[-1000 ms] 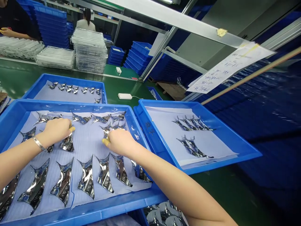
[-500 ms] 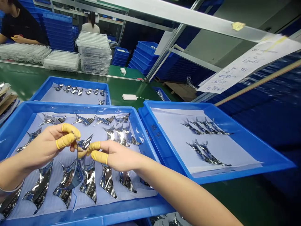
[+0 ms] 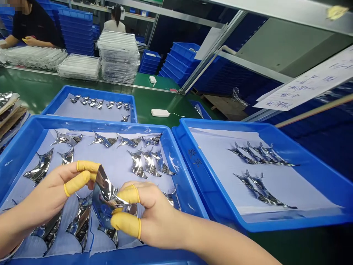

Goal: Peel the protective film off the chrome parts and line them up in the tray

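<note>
Forearms angled inward over blue tray (image 3: pixel 82 123), both hands half-closed. Left hand (image 3: pixel 51 193) pinching upper edge, right hand (image 3: pixel 157 217) pinching lower edge of curved mirror-chrome trim piece (image 3: pixel 106 195), through yellow finger cots (image 3: pixel 128 194). Piece lifted just above tray's other pieces.

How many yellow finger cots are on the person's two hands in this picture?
4 finger cots: two on the left hand, two on the right hand. Others may be hidden.

The left hand (image 3: pixel 53 191) and right hand (image 3: pixel 154 217) hover just apart above the blue tray (image 3: pixel 104 123), each pinching with yellow-capped fingertips (image 3: pixel 124 222) turned toward the other, the left forearm (image 3: pixel 16 230) and right forearm (image 3: pixel 217 246) angling up from below.
</note>
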A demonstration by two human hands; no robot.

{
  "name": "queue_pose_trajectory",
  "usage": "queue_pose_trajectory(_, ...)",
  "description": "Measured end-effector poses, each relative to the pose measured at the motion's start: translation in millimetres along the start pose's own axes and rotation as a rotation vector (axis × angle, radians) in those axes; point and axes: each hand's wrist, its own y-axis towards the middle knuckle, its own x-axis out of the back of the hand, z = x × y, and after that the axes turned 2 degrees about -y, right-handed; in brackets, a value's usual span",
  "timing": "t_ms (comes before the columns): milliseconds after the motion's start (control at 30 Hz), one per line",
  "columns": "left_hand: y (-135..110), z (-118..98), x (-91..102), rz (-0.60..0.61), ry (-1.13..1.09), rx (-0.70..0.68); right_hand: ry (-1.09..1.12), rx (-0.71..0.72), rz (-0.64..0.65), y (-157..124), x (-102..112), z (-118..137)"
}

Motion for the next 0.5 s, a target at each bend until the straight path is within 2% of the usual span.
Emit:
queue_pose_trajectory(100,-8.0,3.9,3.3,0.084,0.125,-0.041,-0.052,0.086,-0.064,-2.6,2.1,4.9)
queue_pose_trajectory(200,-17.8,15.8,3.3,0.113,0.266,-0.1,-0.039,0.114,-0.064,-3.0,2.5,4.5)
queue_pose_trajectory(300,-23.8,28.5,-0.3,0.116,0.538,-0.261,-0.029,0.132,-0.049,-3.7,1.7,1.5)
queue_pose_trajectory(367,-23.9,31.4,-5.2,0.164,0.676,-0.418,-0.019,0.158,-0.041,-4.5,1.1,-0.5)
queue_pose_trajectory(433,-22.1,29.4,-10.8,0.223,0.728,-0.538,-0.006,0.189,-0.04,-5.1,0.6,-1.9)
queue_pose_trajectory(500,-20.2,25.4,-15.2,0.238,0.738,-0.582,0.009,0.206,-0.034,-5.2,0.3,-2.8)
